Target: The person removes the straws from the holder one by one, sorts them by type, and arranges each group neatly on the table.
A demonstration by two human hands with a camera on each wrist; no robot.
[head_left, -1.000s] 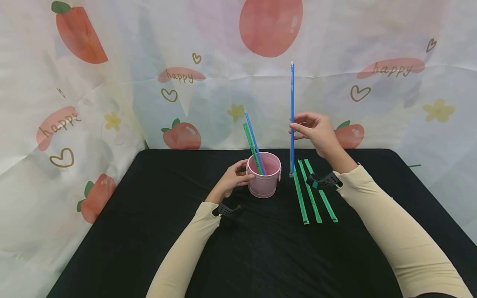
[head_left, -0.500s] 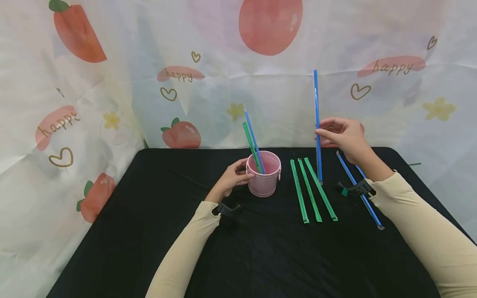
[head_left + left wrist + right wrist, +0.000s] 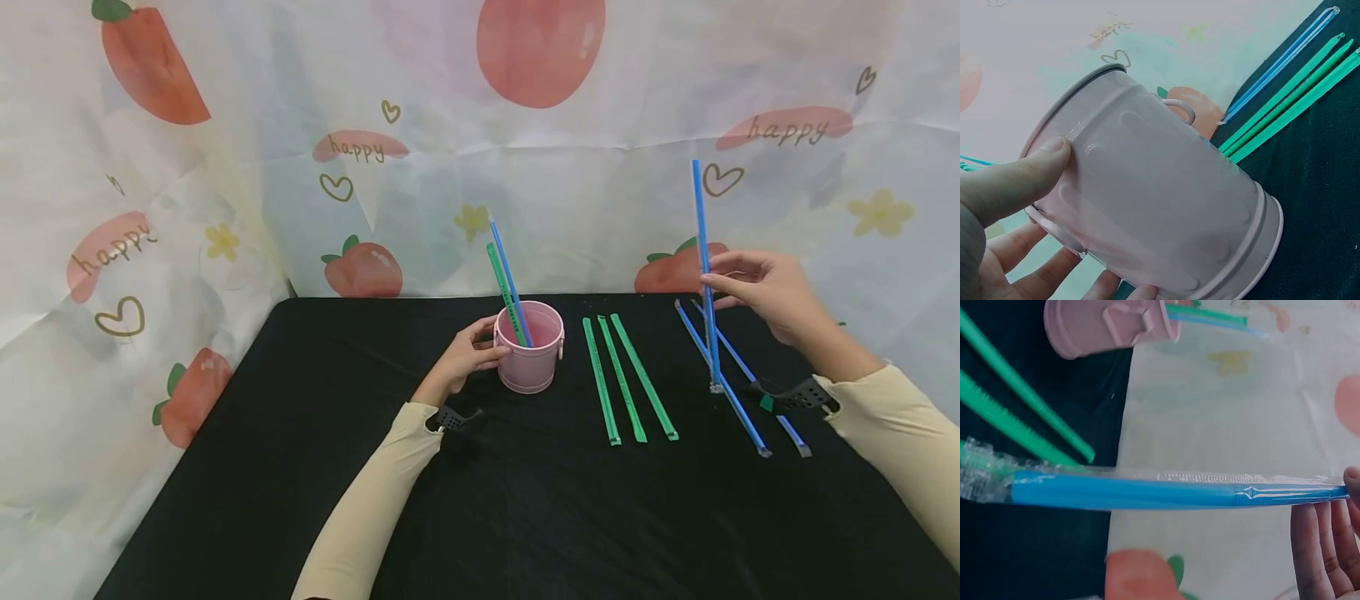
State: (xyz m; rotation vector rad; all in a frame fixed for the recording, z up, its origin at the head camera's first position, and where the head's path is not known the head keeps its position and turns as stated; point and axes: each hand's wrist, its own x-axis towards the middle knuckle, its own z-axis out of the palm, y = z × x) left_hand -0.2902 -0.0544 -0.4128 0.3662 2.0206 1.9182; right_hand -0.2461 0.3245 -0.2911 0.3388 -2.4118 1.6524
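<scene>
My left hand point(image 3: 465, 358) grips the side of a small pink bucket point(image 3: 528, 371), thumb near the rim and fingers around the far side, as the left wrist view shows. A green straw point(image 3: 501, 279) and a blue straw point(image 3: 504, 254) lean to the left inside the bucket. Between thumb and fingers, my right hand point(image 3: 768, 292) pinches another blue straw point(image 3: 702, 217), nearly upright, at the right of the table. Its clear plastic wrapper and bendy section show in the right wrist view. The held straw's lower end overlaps two blue straws point(image 3: 750, 429) lying on the table.
Three green straws point(image 3: 602, 383) lie side by side between the bucket and the blue ones. A black cloth point(image 3: 585, 517) covers the table. Behind it hangs a pale curtain point(image 3: 570, 217) printed with fruit and hearts.
My right hand has carried the upright blue straw rightward and slightly down, away from the bucket, past the green straws to the blue pair. My left hand stays on the bucket.
</scene>
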